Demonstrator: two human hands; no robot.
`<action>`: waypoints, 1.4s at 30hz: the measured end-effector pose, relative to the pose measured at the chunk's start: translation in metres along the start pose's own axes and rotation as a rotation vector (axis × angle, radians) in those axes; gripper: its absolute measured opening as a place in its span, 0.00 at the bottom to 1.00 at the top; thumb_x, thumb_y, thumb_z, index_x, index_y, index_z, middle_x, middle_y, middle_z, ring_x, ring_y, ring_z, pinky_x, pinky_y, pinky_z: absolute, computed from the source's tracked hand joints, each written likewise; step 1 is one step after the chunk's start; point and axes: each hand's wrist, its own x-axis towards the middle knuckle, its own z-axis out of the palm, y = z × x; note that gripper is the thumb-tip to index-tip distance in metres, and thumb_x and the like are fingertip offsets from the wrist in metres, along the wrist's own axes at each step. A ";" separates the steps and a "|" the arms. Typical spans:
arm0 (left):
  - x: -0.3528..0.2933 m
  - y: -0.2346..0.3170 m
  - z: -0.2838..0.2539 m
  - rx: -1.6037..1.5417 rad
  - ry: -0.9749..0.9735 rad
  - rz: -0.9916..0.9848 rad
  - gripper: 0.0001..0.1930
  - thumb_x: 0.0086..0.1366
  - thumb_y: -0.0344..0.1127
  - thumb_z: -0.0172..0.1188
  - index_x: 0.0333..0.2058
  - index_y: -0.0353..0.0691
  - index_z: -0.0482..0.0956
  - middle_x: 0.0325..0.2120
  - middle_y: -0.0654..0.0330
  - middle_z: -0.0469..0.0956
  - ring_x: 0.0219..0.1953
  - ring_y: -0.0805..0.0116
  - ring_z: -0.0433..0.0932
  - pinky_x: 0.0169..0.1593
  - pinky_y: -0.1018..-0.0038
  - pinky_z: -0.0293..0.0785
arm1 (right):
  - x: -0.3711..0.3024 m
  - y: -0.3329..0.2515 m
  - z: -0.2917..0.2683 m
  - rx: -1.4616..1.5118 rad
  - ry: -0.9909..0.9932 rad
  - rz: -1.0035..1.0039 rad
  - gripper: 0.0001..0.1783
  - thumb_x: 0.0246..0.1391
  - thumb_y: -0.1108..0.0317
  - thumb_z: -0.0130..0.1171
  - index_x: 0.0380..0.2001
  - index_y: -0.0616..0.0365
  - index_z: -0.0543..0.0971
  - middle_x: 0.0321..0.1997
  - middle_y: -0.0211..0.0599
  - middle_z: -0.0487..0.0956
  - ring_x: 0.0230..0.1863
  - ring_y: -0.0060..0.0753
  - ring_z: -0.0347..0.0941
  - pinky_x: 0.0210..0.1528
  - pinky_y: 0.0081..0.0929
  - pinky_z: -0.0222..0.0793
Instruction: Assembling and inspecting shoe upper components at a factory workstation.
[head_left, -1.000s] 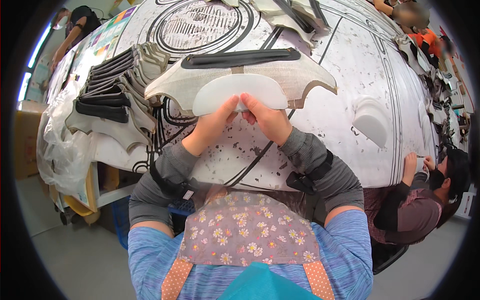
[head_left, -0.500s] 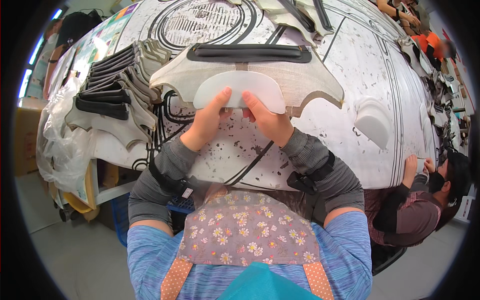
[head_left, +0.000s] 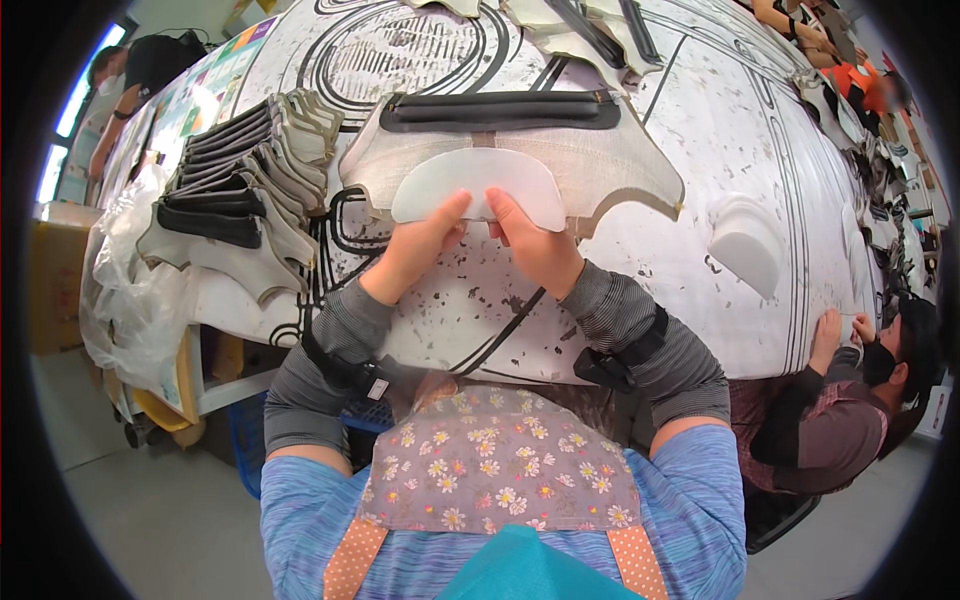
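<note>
Both hands hold the straight near edge of a thin white half-moon sheet [head_left: 480,178]. My left hand [head_left: 412,250] pinches it left of the middle, thumb on top and the other fingers mostly hidden below. Close beside it, my right hand [head_left: 542,252] grips the same edge, its thumb pressed on the top face. Under the sheet lies a beige cloth cut piece [head_left: 625,165] with curved cut-outs and a black padded strip [head_left: 500,112] along its far edge. Whether my fingertips also hold the cloth's near edge is hidden.
A row of stacked cloth pieces [head_left: 235,195] lies at left beside a clear plastic bag [head_left: 130,290]. More white half-moon sheets [head_left: 748,248] are piled at right. Further cloth pieces [head_left: 585,35] lie at the far side. A co-worker [head_left: 835,410] sits at the right table edge.
The white sheet and both thumbs have shifted slightly toward me. The cloth piece's left end has moved inward to the right. Both hands keep their grip.
</note>
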 end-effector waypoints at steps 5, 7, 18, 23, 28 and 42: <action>-0.001 0.000 0.001 0.096 -0.254 0.158 0.13 0.65 0.42 0.51 0.24 0.42 0.71 0.14 0.69 0.65 0.15 0.81 0.58 0.19 0.82 0.53 | 0.000 -0.006 -0.004 0.161 -0.059 -0.011 0.14 0.60 0.59 0.50 0.29 0.59 0.75 0.22 0.24 0.70 0.23 0.15 0.64 0.24 0.15 0.60; 0.000 -0.001 -0.003 0.070 -0.241 0.096 0.13 0.65 0.42 0.51 0.25 0.42 0.71 0.14 0.69 0.65 0.15 0.80 0.58 0.20 0.82 0.53 | 0.001 -0.002 -0.004 0.192 -0.109 -0.056 0.14 0.60 0.59 0.50 0.28 0.58 0.75 0.22 0.25 0.70 0.23 0.15 0.64 0.24 0.15 0.60; 0.008 0.003 -0.012 -0.084 0.116 0.287 0.11 0.66 0.40 0.50 0.31 0.39 0.74 0.21 0.68 0.70 0.17 0.81 0.62 0.20 0.83 0.54 | 0.003 -0.001 -0.007 0.222 -0.086 -0.045 0.13 0.59 0.60 0.49 0.29 0.60 0.74 0.21 0.29 0.71 0.21 0.19 0.64 0.23 0.17 0.59; 0.009 0.010 -0.025 -0.201 0.233 0.326 0.12 0.66 0.40 0.49 0.36 0.37 0.74 0.22 0.67 0.73 0.14 0.81 0.62 0.18 0.84 0.55 | 0.001 0.000 -0.011 0.345 0.042 -0.162 0.15 0.60 0.59 0.49 0.34 0.61 0.74 0.23 0.30 0.72 0.20 0.20 0.64 0.22 0.17 0.59; 0.005 -0.007 -0.033 -0.050 0.156 0.660 0.19 0.67 0.42 0.48 0.43 0.30 0.73 0.35 0.58 0.77 0.39 0.72 0.75 0.43 0.75 0.71 | 0.004 -0.010 -0.008 0.298 0.115 -0.050 0.17 0.61 0.57 0.47 0.33 0.61 0.74 0.23 0.27 0.73 0.20 0.18 0.66 0.21 0.15 0.59; 0.027 -0.026 -0.020 0.448 0.290 0.465 0.14 0.66 0.38 0.51 0.34 0.30 0.76 0.26 0.56 0.79 0.22 0.67 0.76 0.26 0.70 0.70 | 0.008 0.017 -0.009 -0.843 0.281 -0.578 0.11 0.53 0.66 0.53 0.32 0.65 0.77 0.31 0.46 0.77 0.29 0.45 0.73 0.33 0.33 0.70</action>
